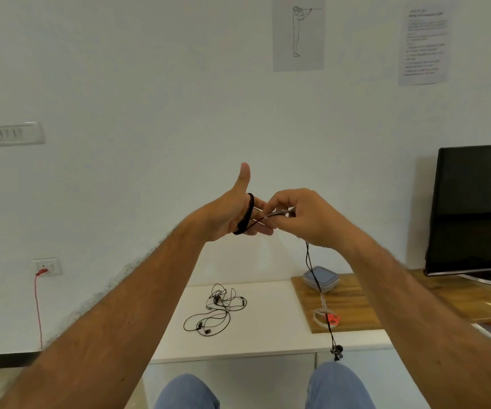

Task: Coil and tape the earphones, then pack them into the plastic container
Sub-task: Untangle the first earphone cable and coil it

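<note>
Both hands are raised in front of the wall. My left hand point(240, 212) has its thumb up and a black earphone cable point(246, 215) wound in several loops around its fingers. My right hand point(304, 215) pinches the same cable just right of those loops. The loose end hangs down from that hand, and its earbuds point(337, 351) dangle near my right knee. A second tangled black pair of earphones point(217, 309) lies on the white table point(268, 335). The plastic container point(321, 279), clear with a grey-blue lid, sits closed on a wooden board point(356, 305).
A tape roll point(319, 317) and red-handled scissors point(334, 317) lie on the board near its front edge. A dark monitor point(474, 208) stands at the right. A red cord point(38, 302) hangs from a wall socket on the left. My knees show below.
</note>
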{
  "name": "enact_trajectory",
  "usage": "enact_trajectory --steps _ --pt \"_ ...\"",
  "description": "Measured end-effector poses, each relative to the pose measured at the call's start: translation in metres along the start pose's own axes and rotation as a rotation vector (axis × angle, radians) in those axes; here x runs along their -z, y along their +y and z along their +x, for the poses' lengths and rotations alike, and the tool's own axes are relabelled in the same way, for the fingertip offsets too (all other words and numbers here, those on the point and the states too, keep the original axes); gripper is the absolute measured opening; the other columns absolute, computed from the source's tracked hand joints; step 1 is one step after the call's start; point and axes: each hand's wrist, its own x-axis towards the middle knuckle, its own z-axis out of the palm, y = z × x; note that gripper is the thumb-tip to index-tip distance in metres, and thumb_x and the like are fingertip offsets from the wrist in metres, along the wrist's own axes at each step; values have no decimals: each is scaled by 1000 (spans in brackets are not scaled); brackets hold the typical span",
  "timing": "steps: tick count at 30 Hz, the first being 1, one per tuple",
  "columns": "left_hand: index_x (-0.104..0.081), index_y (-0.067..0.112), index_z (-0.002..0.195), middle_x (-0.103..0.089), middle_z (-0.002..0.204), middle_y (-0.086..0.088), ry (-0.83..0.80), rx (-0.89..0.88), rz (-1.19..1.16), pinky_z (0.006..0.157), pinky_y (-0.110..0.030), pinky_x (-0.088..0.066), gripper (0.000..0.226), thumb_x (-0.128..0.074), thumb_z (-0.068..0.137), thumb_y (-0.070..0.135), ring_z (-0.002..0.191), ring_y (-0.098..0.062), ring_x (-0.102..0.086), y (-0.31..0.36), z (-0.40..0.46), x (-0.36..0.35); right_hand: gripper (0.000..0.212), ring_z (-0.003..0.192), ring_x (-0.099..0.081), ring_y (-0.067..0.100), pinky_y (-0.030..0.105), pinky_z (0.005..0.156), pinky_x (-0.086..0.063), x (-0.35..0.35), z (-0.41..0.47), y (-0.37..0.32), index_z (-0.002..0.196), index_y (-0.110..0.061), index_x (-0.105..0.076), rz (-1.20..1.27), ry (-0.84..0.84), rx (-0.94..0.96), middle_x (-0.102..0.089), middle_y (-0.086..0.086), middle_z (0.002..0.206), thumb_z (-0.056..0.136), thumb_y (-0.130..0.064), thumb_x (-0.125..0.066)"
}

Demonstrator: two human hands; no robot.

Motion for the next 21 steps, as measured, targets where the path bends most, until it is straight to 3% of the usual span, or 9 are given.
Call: enact_trajectory --steps 3,8,12,14,17,21 --pt "-66 0 108 -70 98 -19 -56 4 -43 93 -44 -51 111 6 80 80 93 -29 -69 0 -2 -5 11 60 -54 -5 11 61 -41 8 4 -7 94 -17 -75 -45 32 124 -71 -5 84 87 -11 -68" --pt "-57 7 89 -58 72 -10 -94 7 -96 73 -40 -54 94 -1 81 81 65 -24 -57 2 -5 -15 15 60 -56 -4 10 62 -41 16 12 -9 98 -14 -72 -20 53 171 -68 -7 81 87 -6 -67" --pt "-45 15 76 -39 60 0 -105 -6 -158 58 -31 -41 79 -3 82 82 52 -16 -35 6 -7 -19 21 56 -55 14 23 58 -49 19 16 -1 101 -12 -69 203 62 105 -68 9 85 86 2 -65" --pt "-42 17 72 -35 59 2 -119 -6 -215 56 -29 -36 76 -5 82 82 51 -14 -28 8 -8 -20 20 54 -55 18 27 56 -50 19 18 4 99 -11 -69 354 89 83 -65 8 82 86 4 -67" --pt "-42 18 69 -31 59 3 -164 -10 -318 55 -28 -35 73 -9 83 82 51 -13 -24 10 -10 -20 14 55 -57 20 30 56 -51 18 19 13 94 -8 -69 580 129 28 -61 13 77 86 4 -67" --pt "-44 17 71 -33 57 3 -226 -75 -453 56 -29 -38 73 -7 87 78 48 -12 -27 14 -13 -26 5 68 -63 24 33 61 -57 8 17 21 88 -9 -70 747 124 -11 -69 9 77 88 -5 -67"
